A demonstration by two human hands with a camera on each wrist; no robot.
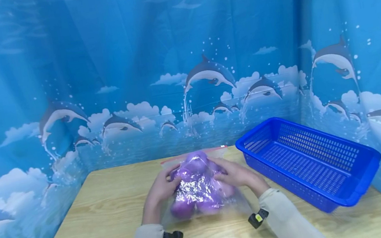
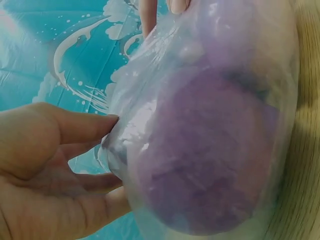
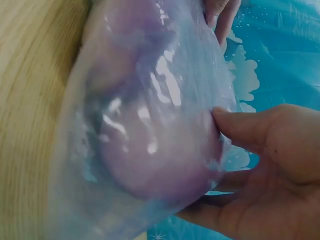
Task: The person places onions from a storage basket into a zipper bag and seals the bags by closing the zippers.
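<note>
A clear plastic zip bag (image 1: 223, 210) with a red strip along its far edge lies on the wooden table, packed with several purple round things (image 1: 182, 208). My left hand (image 1: 161, 186) grips the bag's left side. On the opposite side, my right hand (image 1: 235, 173) holds it between thumb and fingers. The left wrist view shows the left thumb pressed to the crinkled film beside a large purple ball shape (image 2: 205, 155). In the right wrist view, a paler purple round thing (image 3: 160, 155) bulges under shiny plastic by the right thumb. Film and glare blur the contents.
A blue perforated plastic basket (image 1: 369, 174) stands at the right of the wooden table (image 1: 93, 234), angled towards the front right corner. Behind and beside the table hang blue curtains (image 1: 136, 61) printed with dolphins. A small black device sits on each wrist.
</note>
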